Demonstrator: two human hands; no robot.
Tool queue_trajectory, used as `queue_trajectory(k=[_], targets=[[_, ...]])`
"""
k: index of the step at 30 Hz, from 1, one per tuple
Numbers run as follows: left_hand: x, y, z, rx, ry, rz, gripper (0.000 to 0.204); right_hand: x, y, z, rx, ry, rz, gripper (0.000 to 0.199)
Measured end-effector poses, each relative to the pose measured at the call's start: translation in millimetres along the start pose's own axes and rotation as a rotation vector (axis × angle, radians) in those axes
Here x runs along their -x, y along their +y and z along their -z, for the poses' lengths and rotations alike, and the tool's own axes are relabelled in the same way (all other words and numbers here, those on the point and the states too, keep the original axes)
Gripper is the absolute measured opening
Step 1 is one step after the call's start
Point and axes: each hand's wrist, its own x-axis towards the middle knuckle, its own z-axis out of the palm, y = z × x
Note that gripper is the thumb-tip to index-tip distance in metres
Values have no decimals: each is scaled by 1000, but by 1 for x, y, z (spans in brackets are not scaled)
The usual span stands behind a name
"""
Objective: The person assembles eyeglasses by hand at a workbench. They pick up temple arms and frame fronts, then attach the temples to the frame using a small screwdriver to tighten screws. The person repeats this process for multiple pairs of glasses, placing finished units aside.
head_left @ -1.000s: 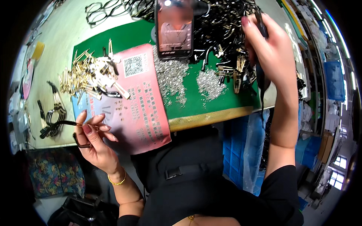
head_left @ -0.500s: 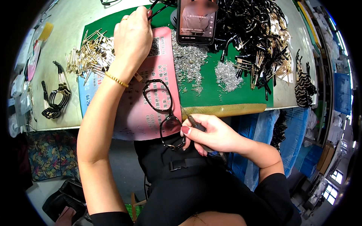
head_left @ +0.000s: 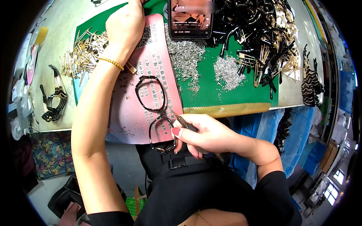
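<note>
My right hand [head_left: 205,135] is closed around a dark pen-shaped screwdriver [head_left: 187,124] with a thin metal tip pointing up and left. Its fingers also pinch the lower rim of a black eyeglass frame [head_left: 161,113], which stands without temples over the pink part of a printed mat [head_left: 124,116]. My left hand [head_left: 126,24] reaches to the far edge of the view, with a gold beaded bracelet at the wrist. Its fingertips are cut off there, beside a sliver of something dark, so their grip is hidden.
Gold metal temple pieces [head_left: 81,56] lie left of my left wrist. A phone [head_left: 190,20] stands at the back. Small silver screws [head_left: 184,56] form two piles on the green mat [head_left: 205,88]. Black temples [head_left: 245,22] heap at back right; frame stacks [head_left: 56,103] flank the mat.
My left hand has gone farther up and left, its fingers leaving the view. The eyeglass frame, screwdriver and right hand sit slightly farther left. The phone's picture has changed.
</note>
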Motion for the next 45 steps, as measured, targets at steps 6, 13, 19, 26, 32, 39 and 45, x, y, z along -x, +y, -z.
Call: queue_trajectory(k=[6,13,19,26,32,39,45], targets=[[8,4,74,580,143,109,28,1,0,-4,78,38,17,21],[138,48,144,1094,-83,218,28,58,0,10,1139,583,506,28],[183,77,130,809,-138,320,23,62,-16,24,1635,736,370,47],[169,98,135,774,-75,419,17,53,-16,25,1723,722,348,60],[168,89,140,769,-273,373,25,44,-19,21,1823,698,367,63],[155,80,131,1141,-21,445,21,60,-16,31,1643,741,342,52],[137,74,131,1219,126,621,29,53,-18,27,1670,734,385,50]])
